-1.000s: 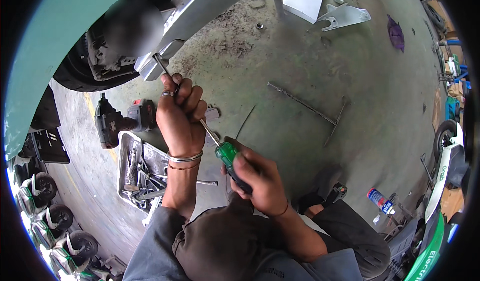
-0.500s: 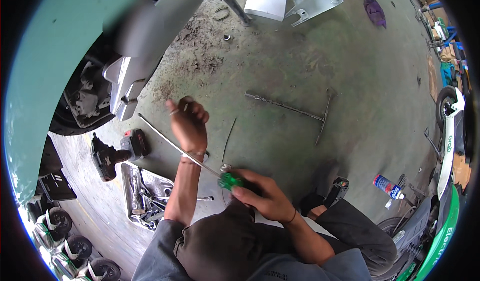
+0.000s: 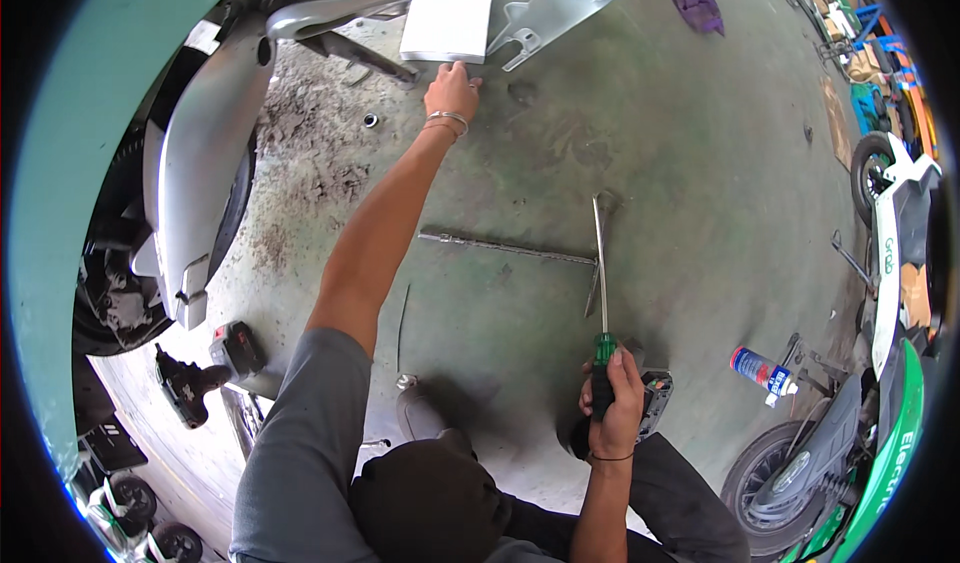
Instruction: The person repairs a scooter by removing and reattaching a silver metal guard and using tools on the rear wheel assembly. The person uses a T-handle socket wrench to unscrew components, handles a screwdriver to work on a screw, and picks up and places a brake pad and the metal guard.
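Note:
My left arm is stretched far forward, and my left hand [image 3: 453,93] has its fingers curled at the near edge of a flat white box [image 3: 446,13] on the floor. The fingertips are partly hidden there. Close to my right knee, my right hand [image 3: 618,398] is wrapped round the black and green handle of a long screwdriver [image 3: 602,273], whose shaft points away from me. Beyond the screwdriver's shaft a T-handle wrench [image 3: 510,248] lies on the floor. A pale grey plastic panel [image 3: 560,21] rests to the right of the box.
At left stands a scooter with a silver body panel [image 3: 205,153], dirt crumbs beside it. A cordless impact driver [image 3: 190,383] and a metal tool tray [image 3: 243,415] lie lower left. At right are a spray can [image 3: 762,371] and a green-and-white scooter [image 3: 905,413]. A purple cloth [image 3: 695,5] lies far off.
My left hand has gone from beside the screwdriver shaft forward to the white box. My right hand has moved right with the screwdriver, turning its shaft forward. The whole view has shifted.

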The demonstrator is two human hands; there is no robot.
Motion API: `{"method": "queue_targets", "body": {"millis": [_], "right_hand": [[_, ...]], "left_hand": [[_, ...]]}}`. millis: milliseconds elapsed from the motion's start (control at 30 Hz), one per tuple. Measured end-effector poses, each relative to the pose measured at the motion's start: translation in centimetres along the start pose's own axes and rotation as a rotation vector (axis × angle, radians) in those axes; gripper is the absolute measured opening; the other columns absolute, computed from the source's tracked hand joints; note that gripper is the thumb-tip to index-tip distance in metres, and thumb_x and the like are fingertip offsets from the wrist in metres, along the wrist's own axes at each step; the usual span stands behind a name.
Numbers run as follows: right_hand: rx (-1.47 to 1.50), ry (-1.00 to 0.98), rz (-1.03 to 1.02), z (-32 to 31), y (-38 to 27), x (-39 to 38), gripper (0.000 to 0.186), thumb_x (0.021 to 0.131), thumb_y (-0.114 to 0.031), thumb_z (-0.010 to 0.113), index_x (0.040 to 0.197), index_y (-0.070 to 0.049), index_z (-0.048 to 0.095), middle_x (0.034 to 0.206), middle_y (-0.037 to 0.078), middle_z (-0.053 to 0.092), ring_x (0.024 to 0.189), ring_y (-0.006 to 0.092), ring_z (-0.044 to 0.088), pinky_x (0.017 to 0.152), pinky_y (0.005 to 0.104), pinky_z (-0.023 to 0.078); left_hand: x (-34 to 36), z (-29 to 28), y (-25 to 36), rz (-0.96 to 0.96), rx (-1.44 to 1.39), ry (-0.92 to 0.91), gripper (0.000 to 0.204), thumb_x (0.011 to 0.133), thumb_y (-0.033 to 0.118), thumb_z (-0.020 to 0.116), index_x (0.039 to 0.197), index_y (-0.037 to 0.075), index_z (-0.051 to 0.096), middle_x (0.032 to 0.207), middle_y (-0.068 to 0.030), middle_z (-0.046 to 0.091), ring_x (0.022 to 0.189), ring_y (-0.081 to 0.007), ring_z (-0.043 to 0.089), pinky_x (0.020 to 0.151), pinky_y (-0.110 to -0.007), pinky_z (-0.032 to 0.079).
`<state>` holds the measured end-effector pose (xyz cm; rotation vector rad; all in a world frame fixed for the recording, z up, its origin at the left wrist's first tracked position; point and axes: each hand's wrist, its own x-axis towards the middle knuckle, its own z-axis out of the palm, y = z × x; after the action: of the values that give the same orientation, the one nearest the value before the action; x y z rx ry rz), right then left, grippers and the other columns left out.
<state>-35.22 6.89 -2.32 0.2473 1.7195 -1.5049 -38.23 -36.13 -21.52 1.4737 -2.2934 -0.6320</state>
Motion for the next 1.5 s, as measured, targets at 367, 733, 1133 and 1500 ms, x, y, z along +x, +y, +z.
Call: {"method": "queue_targets", "body": {"millis": [367, 733, 1133, 1500], "right_hand": [[-0.131, -0.189, 0.042, 4.4, 1.2, -0.7, 0.038, 0.096, -0.028, 0.056, 0.123, -0.001, 0.056, 0.084, 0.006, 0.06, 0.056, 0.0078, 0.048, 0.046, 0.0226, 0.036], [-0.601, -0.75, -0.127, 9.1, 7.0, -5.0, 0.038, 0.093, -0.019, 0.06, 0.125, 0.002, 0.056, 0.089, 0.005, 0.064, 0.069, 0.0074, 0.052, 0.062, 0.022, 0.041], [-0.639, -0.794, -0.237, 10.9, 7.8, -6.7, 0.038, 0.093, -0.022, 0.06, 0.123, 0.0, 0.058, 0.082, 0.003, 0.063, 0.059, 0.0048, 0.047, 0.053, 0.0209, 0.038], [-0.736, -0.79, -0.366, 9.4, 6.1, -5.5, 0.038, 0.09, -0.018, 0.065, 0.121, 0.003, 0.059, 0.105, 0.012, 0.067, 0.098, 0.0152, 0.062, 0.09, 0.0282, 0.046]], "left_hand": [[-10.2, -9.8, -3.8, -0.455, -1.176, -0.166, 0.025, 0.092, 0.015, 0.063, 0.105, -0.005, 0.059, 0.097, -0.0121, 0.067, 0.079, -0.0174, 0.066, 0.064, -0.031, 0.056], [-29.3, -18.5, -15.6, -0.703, -2.116, 0.025, 0.015, 0.093, 0.024, 0.065, 0.1, 0.012, 0.059, 0.087, 0.0033, 0.053, 0.081, -0.0105, 0.055, 0.068, -0.026, 0.05], [-31.1, -22.7, -16.6, -0.579, -2.045, 0.188, 0.019, 0.098, 0.019, 0.053, 0.105, 0.002, 0.058, 0.096, -0.0088, 0.062, 0.09, -0.0238, 0.064, 0.084, -0.038, 0.058], [-30.5, -25.7, -14.9, -0.589, -1.188, 0.023, 0.026, 0.096, 0.023, 0.059, 0.098, -0.003, 0.062, 0.085, -0.007, 0.063, 0.077, -0.0156, 0.065, 0.069, -0.032, 0.059]]}}
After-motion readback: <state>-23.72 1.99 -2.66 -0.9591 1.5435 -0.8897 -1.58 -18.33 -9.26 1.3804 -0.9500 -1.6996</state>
